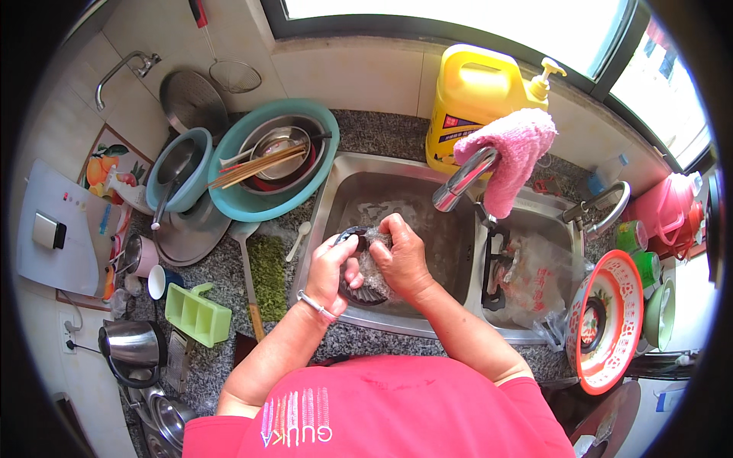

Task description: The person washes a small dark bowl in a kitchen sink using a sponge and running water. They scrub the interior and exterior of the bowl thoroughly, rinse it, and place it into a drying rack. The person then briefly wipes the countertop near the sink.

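Note:
Over the left basin of the steel sink [452, 269], my left hand [335, 266] grips a dark round part with a ridged edge [366, 295], which looks like a gas burner cap. My right hand [404, 257] holds a steel wool scrubber [377, 275] against that part. Fingers and scrubber hide much of its middle. Water lies in the basin below. A chrome faucet [467, 180] reaches over the sink, with a pink cloth [515, 154] draped on it. In the right basin are a black metal bracket [493, 269] and a clear plastic bag [532, 280] with red writing.
Left of the sink stand a teal basin [331, 154] of bowls and chopsticks, a spatula [249, 269], a white spoon [299, 240] and a green caddy [197, 315]. Behind it is a yellow jug [452, 103]. A red-rimmed enamel basin [621, 343] holding a dark ring [592, 323] sits at right.

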The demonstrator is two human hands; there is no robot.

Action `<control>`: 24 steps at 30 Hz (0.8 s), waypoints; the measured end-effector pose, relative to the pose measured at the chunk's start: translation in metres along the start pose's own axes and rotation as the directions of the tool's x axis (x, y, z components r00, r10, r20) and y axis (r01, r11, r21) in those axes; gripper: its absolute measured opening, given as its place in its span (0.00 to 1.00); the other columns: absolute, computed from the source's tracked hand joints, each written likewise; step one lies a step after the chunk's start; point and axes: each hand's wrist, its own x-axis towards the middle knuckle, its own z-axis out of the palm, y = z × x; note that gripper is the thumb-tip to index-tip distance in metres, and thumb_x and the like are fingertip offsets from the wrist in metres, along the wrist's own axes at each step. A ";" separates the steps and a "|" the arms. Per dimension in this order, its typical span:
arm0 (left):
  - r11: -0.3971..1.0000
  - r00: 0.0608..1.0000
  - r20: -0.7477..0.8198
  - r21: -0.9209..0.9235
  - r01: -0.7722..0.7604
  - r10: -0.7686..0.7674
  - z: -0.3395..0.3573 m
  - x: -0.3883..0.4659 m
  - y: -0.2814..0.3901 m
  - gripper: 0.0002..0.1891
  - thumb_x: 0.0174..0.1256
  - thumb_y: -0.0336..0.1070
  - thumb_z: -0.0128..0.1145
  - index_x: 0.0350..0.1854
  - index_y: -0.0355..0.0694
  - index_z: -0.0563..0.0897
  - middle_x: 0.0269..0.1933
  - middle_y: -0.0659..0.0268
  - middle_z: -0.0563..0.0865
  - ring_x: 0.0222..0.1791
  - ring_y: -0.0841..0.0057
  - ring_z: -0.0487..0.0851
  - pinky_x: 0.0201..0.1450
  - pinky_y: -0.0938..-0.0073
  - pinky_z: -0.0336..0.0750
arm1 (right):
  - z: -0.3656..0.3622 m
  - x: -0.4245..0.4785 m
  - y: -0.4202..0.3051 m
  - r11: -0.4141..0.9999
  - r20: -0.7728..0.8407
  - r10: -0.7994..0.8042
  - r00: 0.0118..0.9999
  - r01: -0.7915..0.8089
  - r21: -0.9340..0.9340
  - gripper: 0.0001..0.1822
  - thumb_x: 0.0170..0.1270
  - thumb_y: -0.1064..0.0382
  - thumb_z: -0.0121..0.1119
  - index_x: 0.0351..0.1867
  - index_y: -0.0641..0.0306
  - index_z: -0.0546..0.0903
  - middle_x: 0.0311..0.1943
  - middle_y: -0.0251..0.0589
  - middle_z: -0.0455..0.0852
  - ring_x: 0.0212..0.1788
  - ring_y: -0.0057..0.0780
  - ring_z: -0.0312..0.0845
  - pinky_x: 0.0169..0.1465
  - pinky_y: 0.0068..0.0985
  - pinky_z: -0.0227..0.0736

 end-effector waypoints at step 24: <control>0.995 0.973 0.215 -0.036 0.092 -0.082 -0.038 0.011 0.027 0.10 0.71 0.40 0.45 0.39 0.40 0.75 0.23 0.71 0.73 0.16 0.86 0.66 0.18 0.85 0.63 | 0.029 -0.005 -0.047 0.936 -0.159 0.081 0.984 -0.130 -0.328 0.13 0.47 0.65 0.60 0.34 0.63 0.71 0.33 0.47 0.73 0.36 0.46 0.72 0.41 0.35 0.69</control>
